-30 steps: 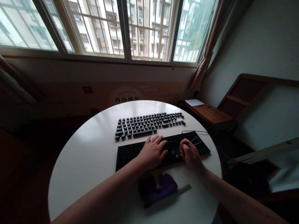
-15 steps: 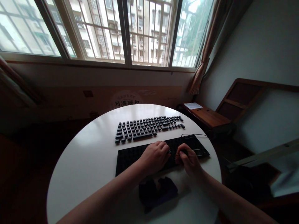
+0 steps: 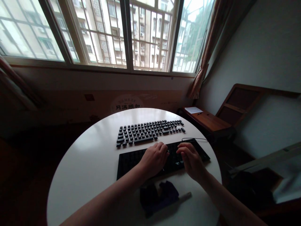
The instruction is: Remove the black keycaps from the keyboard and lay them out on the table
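A black keyboard (image 3: 131,158) lies on the round white table under both hands. My left hand (image 3: 156,157) is closed over its middle; a small shiny bit shows at the fingertips and a thin wire-like glint below the palm, too little to name. To its right, my right hand (image 3: 191,158) hovers over the keyboard with loosely curled fingers, slightly apart, and nothing visible in them. A few lighter spots show on the keyboard between the hands. Beyond the keyboard, many loose black keycaps (image 3: 143,141) lie in rows, set out like a keyboard layout.
On the white table (image 3: 77,169), a dark purple bundle (image 3: 162,197) lies near me, beside a greyish stick-like item (image 3: 186,196). A thin cable (image 3: 195,138) runs off the keyboard's far right. A wooden chair (image 3: 211,122) with paper (image 3: 193,110) stands beyond, below the window.
My right hand has loosened, and the thin wires that stuck out of it are gone from there. A thin glint now shows under my left hand. The view has tipped up slightly.
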Tool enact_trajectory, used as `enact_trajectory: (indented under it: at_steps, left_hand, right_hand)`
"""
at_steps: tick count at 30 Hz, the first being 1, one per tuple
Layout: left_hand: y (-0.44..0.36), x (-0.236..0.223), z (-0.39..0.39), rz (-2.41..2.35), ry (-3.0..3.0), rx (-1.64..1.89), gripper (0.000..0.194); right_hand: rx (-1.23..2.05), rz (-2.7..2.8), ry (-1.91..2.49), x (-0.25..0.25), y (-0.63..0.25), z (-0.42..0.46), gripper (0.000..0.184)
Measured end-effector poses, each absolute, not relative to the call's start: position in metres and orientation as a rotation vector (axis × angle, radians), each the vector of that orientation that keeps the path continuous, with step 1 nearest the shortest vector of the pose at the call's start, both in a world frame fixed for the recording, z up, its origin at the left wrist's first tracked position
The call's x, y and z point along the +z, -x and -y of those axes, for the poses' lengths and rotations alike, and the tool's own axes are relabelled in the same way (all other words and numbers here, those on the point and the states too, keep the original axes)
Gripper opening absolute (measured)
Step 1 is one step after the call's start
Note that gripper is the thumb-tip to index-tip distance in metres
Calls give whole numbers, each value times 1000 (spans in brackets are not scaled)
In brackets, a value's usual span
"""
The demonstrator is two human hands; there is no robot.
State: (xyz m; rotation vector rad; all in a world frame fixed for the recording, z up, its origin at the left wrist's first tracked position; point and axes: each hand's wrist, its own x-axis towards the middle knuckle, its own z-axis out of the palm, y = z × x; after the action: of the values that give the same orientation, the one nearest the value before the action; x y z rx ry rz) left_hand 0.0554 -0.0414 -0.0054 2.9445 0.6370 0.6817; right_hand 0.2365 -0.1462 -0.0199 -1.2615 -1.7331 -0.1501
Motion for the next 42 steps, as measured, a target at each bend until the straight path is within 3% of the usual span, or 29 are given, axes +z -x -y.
enact_trajectory:
  at_steps: [4,16,24,42]
  left_hand:
    - [-54,-6,41,-599,-2884,778,11]
    - [-49,-4,38,-715,-2845,799,15]
    - [-51,-14,28,-1032,-2879,359,42]
    - [-51,-14,29,-969,-2929,352,38]
  right_hand:
    - [-58,1884,1290,-15,-231,139,25]
    - [198,1987,1352,16,-239,106,13]
    - [135,2035,1699,11,-273,27,16]
    - [217,2123,1863,-19,-268,-19,18]
